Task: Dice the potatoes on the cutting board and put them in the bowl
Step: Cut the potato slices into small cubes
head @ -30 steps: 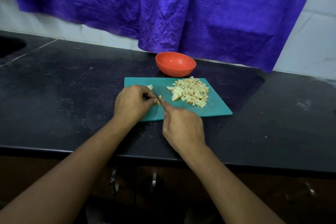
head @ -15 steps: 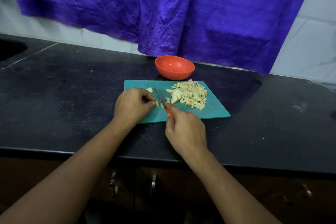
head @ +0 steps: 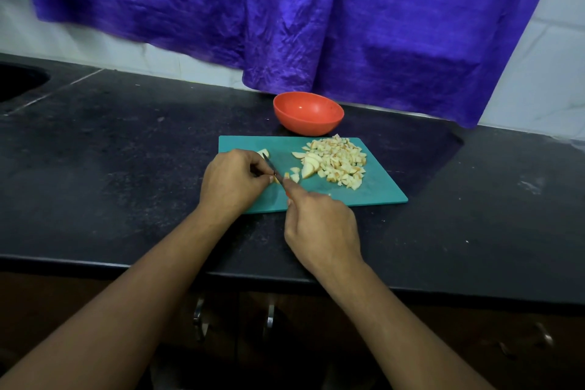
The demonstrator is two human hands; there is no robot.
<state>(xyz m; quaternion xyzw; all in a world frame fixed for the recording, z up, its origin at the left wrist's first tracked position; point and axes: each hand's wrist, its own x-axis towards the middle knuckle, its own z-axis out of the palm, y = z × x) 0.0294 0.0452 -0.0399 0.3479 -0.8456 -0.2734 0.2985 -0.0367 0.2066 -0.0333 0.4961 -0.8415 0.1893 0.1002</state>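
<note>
Two hands busy | left hand (head: 234,180) pinches potato bit (head: 278,180); right hand (head: 319,225) grips knife (head: 269,163) | advice: keep fingertips tucked back; blade vertical; cuts small & even.

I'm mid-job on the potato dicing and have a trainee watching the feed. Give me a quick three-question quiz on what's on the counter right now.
1. True or false: the orange bowl already has potato in it.
2. Which hand grips the knife? A) left B) right C) neither
3. Fill in: seen from the head camera, the pile of diced potato lies on the ____ half of the cutting board.

Key:
1. False. The bowl is empty.
2. B. The right hand grips it, and the left hand pinches a small potato piece at the blade.
3. Right.
</note>
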